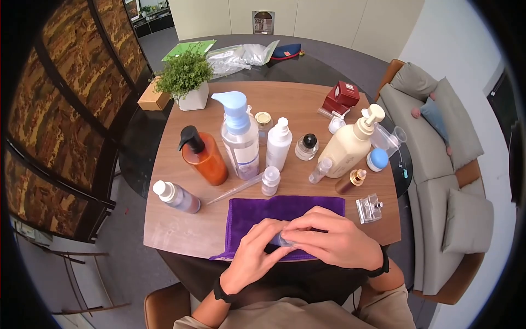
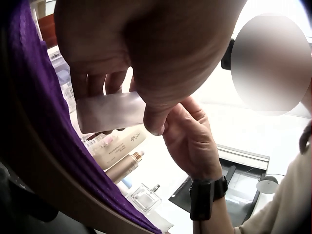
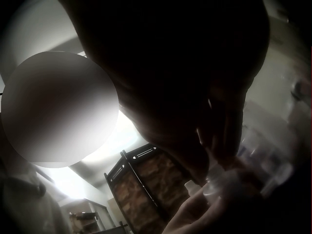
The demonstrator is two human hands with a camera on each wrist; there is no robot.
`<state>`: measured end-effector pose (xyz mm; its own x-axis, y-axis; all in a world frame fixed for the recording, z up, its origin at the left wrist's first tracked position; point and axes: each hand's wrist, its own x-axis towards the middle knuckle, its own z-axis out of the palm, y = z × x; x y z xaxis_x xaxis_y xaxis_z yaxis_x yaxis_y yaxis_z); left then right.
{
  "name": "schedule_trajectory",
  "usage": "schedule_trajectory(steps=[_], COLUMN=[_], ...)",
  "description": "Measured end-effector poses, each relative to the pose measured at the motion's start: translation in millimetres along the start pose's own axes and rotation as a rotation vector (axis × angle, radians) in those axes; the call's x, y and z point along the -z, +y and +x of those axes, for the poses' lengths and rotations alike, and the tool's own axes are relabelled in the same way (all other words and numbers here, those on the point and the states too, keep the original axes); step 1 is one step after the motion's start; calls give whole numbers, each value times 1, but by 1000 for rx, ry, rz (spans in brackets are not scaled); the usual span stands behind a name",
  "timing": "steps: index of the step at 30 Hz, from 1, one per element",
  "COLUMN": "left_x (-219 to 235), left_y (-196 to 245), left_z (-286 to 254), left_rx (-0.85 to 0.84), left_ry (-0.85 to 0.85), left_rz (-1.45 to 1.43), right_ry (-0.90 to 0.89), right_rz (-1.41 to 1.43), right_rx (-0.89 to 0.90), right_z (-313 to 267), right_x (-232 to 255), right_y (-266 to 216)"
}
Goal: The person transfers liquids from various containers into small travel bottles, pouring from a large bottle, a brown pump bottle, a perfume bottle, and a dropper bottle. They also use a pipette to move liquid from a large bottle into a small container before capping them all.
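Brown wooden table [image 1: 181,230] filled the middle of the frame, and a grey sofa [image 1: 433,230] stood at the right side. Low in the centre, the left hand [image 1: 252,255] had its fingers curled around a small bottle [image 1: 283,239], with the thumb at the opposite side. The right hand [image 1: 334,238] had its fingers close together, and their tips pinched one end of the same bottle; if they held the cap or the body, I could not tell, because the right wrist view was dark. So the bottle was between both hands, above the purple cloth [image 1: 236,216]. Its long axis lay almost level across the left wrist view: one end pointed to the left edge, the other toward the left thumb and the right hand. Both hands touched it, and neither was clearly nearer.

Just beyond the cloth stood a white-capped bottle [image 1: 270,181], upright, with a thin clear tube [image 1: 233,190] slanting beside it. Farther away, an amber pump bottle [image 1: 208,164] was at the left and a cream pump bottle [image 1: 346,149] at the right. A square glass bottle [image 1: 368,209] was beside the cloth's right edge. A potted plant [image 1: 185,74] was at the upper left.
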<state>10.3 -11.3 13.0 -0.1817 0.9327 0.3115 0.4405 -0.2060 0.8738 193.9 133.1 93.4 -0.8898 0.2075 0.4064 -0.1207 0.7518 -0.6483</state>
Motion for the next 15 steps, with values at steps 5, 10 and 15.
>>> schedule_trajectory(steps=[5, 10, 15], left_x=[1, 0, -1], left_y=[5, 5, 4], left_z=[2, 4, 2], left_rx=[57, 42, 41], left_ry=[23, 44, 51], left_rz=[-101, -130, -161], right_ry=[2, 199, 193], right_rz=[-23, 117, 176], right_rx=[-26, -101, -22], right_z=[1, -4, -2], right_x=[3, -2, -11], right_y=[-5, -3, 11])
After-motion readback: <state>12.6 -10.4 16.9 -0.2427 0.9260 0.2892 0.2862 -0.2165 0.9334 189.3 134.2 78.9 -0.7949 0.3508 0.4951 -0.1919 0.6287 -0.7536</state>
